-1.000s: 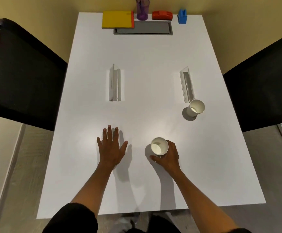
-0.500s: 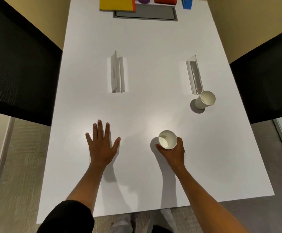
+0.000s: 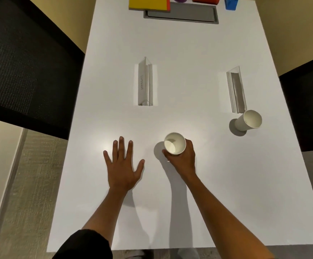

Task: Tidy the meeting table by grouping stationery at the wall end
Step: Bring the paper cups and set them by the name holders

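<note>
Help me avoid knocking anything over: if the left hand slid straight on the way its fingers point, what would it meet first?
Probably the name card holder; the left hand lies flat, fingers pointing roughly toward it.

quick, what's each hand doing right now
Left hand: open, flat on the table, holding nothing.
Right hand: fingers curled round a paper cup.

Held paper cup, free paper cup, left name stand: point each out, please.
Held paper cup (image 3: 174,144), head view, inner wall below the rim.
Free paper cup (image 3: 252,119), head view, inside the open mouth.
Left name stand (image 3: 142,85), head view, printed card face.
</note>
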### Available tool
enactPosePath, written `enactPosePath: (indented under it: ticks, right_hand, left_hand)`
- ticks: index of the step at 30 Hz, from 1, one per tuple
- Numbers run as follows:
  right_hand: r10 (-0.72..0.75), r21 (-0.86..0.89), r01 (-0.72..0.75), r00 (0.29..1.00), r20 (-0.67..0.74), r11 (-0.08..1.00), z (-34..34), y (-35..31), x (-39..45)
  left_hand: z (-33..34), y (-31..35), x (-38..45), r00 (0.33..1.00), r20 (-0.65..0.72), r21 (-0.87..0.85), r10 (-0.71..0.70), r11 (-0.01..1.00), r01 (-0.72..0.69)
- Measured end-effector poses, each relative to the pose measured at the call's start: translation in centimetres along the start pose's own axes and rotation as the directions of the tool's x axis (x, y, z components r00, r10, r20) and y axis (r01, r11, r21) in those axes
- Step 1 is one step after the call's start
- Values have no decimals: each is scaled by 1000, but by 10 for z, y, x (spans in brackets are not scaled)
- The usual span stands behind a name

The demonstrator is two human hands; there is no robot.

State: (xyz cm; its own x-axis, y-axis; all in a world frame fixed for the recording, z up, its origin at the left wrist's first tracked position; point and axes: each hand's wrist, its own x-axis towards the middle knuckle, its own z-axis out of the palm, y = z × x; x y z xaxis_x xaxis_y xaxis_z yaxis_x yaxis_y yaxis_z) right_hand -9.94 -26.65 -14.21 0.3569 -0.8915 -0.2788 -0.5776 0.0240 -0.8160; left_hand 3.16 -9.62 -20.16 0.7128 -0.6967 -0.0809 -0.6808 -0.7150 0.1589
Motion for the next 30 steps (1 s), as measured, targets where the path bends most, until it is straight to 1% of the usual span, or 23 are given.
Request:
enactPosePath:
  ticks: [6,17,20,25,30]
  right_hand:
    - [-148,-63,152,987,61,986,36,-28,25]
    - [-279,-142,287,957,78,947,83,-54,55]
    - [-296,-173,304,953,70,937,92,-57,58]
    - [-280,-205,280,960,31,938,98,-59,61]
    - [-285,-207,298,954,91,932,97,-55,64]
  left_hand:
    - [2,0,2,1000,-22,2,1,1000,-1]
    - [3,0,3,999,-35,-3,-9,1000,9]
    - [5,0,4,999,-31,0,-14,1000,14]
    - [7,-1,5,999,-27,10,-20,1000,20]
    - [8,-1,5,999,-32,14,-17,1000,17]
